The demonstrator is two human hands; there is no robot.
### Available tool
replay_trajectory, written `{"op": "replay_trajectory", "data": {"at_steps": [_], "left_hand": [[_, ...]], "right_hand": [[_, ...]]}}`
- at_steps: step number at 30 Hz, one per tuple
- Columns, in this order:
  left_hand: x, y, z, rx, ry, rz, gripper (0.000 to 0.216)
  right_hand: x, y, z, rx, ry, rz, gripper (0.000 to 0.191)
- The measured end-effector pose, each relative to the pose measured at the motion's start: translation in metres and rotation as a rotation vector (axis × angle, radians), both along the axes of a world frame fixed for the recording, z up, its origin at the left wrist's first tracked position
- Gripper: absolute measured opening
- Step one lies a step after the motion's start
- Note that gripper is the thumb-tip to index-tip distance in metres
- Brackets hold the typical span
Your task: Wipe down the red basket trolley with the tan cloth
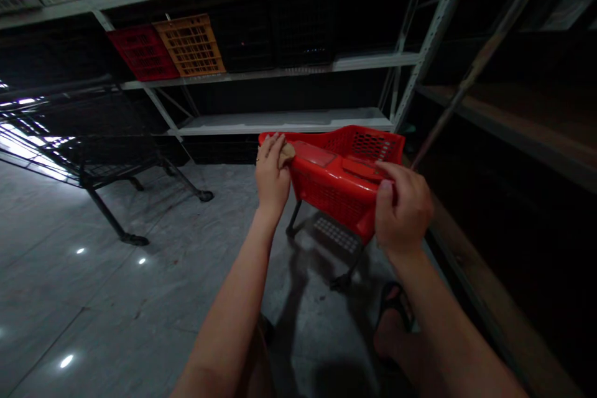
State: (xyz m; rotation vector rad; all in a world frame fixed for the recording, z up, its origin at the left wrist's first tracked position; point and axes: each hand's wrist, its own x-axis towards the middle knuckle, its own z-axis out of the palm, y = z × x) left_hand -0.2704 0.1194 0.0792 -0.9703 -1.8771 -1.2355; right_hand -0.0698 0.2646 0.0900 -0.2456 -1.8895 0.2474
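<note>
A small red plastic shopping cart (333, 199) on dark legs stands on the floor in front of me. My left hand (273, 168) rests at the left end of its handle side, fingers curled over a tan, crumpled piece that looks like a cloth (286, 154). That piece presses against the red plastic. At the other end, my right hand (405, 205) is closed around the corner of the cart's handle, thumb on the near side. Part of the rim under both hands is hidden.
A dark metal cart (107, 180) on wheels stands to the left. Behind is a grey metal rack (280, 124) with a red crate (144, 53), a yellow crate (191, 45) and dark crates. A wooden-edged shelf (489, 305) runs along the right. My sandalled foot (392, 323) is below.
</note>
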Motion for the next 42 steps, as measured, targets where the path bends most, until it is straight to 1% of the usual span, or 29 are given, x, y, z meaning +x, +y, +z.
{"op": "replay_trajectory", "data": {"at_steps": [1, 2, 4, 5, 7, 8, 9, 10, 11, 13, 15, 16, 17, 18, 19, 21, 23, 25, 26, 27, 30, 32, 34, 35, 37, 39, 40, 42], "left_hand": [[0.002, 0.005, 0.002, 0.010, -0.029, 0.000, 0.058], [0.011, 0.011, 0.005, 0.006, -0.029, -0.024, 0.058], [0.044, 0.027, 0.013, -0.055, 0.044, -0.132, 0.056], [0.065, 0.036, 0.017, -0.110, 0.105, -0.214, 0.055], [0.101, 0.052, 0.024, -0.272, 0.225, -0.370, 0.052], [0.112, 0.058, 0.026, -0.328, 0.259, -0.410, 0.050], [0.116, 0.060, 0.028, -0.358, 0.269, -0.416, 0.048], [0.112, 0.060, 0.030, -0.355, 0.256, -0.389, 0.046], [0.103, 0.057, 0.030, -0.325, 0.222, -0.335, 0.044], [0.072, 0.043, 0.031, -0.226, 0.117, -0.192, 0.043], [0.041, 0.028, 0.032, -0.145, 0.007, -0.067, 0.042], [0.031, 0.023, 0.032, -0.128, -0.033, -0.031, 0.041], [0.028, 0.020, 0.032, -0.123, -0.057, -0.012, 0.040], [0.031, 0.020, 0.032, -0.129, -0.062, -0.011, 0.038], [0.039, 0.022, 0.031, -0.141, -0.045, -0.025, 0.037], [0.068, 0.030, 0.031, -0.163, 0.036, -0.086, 0.035], [0.095, 0.039, 0.031, -0.204, 0.148, -0.201, 0.034], [0.107, 0.041, 0.034, -0.266, 0.215, -0.319, 0.039], [0.104, 0.038, 0.035, -0.289, 0.207, -0.342, 0.043], [0.095, 0.033, 0.037, -0.297, 0.173, -0.327, 0.047], [0.058, 0.012, 0.038, -0.230, -0.011, -0.140, 0.052], [0.044, 0.003, 0.036, -0.162, -0.090, -0.060, 0.052], [0.049, 0.004, 0.032, -0.113, -0.103, -0.081, 0.057], [0.058, 0.008, 0.029, -0.109, -0.088, -0.129, 0.061], [0.080, 0.019, 0.025, -0.140, -0.034, -0.251, 0.072], [0.096, 0.026, 0.024, -0.196, 0.037, -0.337, 0.083], [0.098, 0.027, 0.024, -0.229, 0.078, -0.341, 0.087], [0.091, 0.021, 0.026, -0.308, 0.144, -0.291, 0.094]], "right_hand": [[0.001, 0.007, 0.002, -0.018, -0.052, -0.036, 0.032], [0.002, 0.014, 0.003, -0.025, -0.094, -0.058, 0.035], [0.002, 0.028, 0.003, -0.019, -0.135, -0.081, 0.039], [0.002, 0.036, 0.002, -0.009, -0.118, -0.083, 0.041], [0.001, 0.049, -0.001, 0.014, -0.058, -0.059, 0.043], [0.001, 0.056, -0.003, 0.026, -0.022, -0.034, 0.044], [0.002, 0.061, -0.004, 0.033, 0.010, -0.001, 0.044], [0.003, 0.066, -0.005, 0.035, 0.034, 0.039, 0.043], [0.005, 0.071, -0.005, 0.030, 0.048, 0.080, 0.042], [0.011, 0.079, -0.004, 0.013, 0.054, 0.143, 0.040], [0.018, 0.085, -0.003, 0.007, 0.037, 0.160, 0.039], [0.021, 0.087, -0.002, 0.014, 0.029, 0.148, 0.039], [0.024, 0.088, -0.002, 0.025, 0.020, 0.125, 0.039], [0.025, 0.088, -0.001, 0.039, 0.012, 0.093, 0.039], [0.026, 0.087, 0.000, 0.056, 0.000, 0.051, 0.039], [0.026, 0.080, 0.002, 0.079, -0.031, -0.048, 0.039], [0.022, 0.068, 0.007, 0.068, -0.064, -0.117, 0.038], [0.019, 0.054, 0.014, 0.020, -0.091, -0.119, 0.039], [0.017, 0.048, 0.019, -0.010, -0.102, -0.102, 0.039], [0.016, 0.041, 0.023, -0.036, -0.114, -0.081, 0.039], [0.016, 0.025, 0.035, -0.073, -0.122, -0.016, 0.039], [0.014, 0.015, 0.040, -0.086, -0.112, 0.051, 0.038], [0.010, 0.004, 0.042, -0.108, -0.123, 0.163, 0.035], [0.007, -0.001, 0.043, -0.118, -0.139, 0.223, 0.036], [0.000, -0.010, 0.042, -0.130, -0.173, 0.311, 0.045], [-0.004, -0.015, 0.041, -0.133, -0.204, 0.326, 0.051], [-0.004, -0.014, 0.041, -0.133, -0.216, 0.312, 0.051], [-0.001, -0.007, 0.042, -0.136, -0.230, 0.263, 0.047]]}}
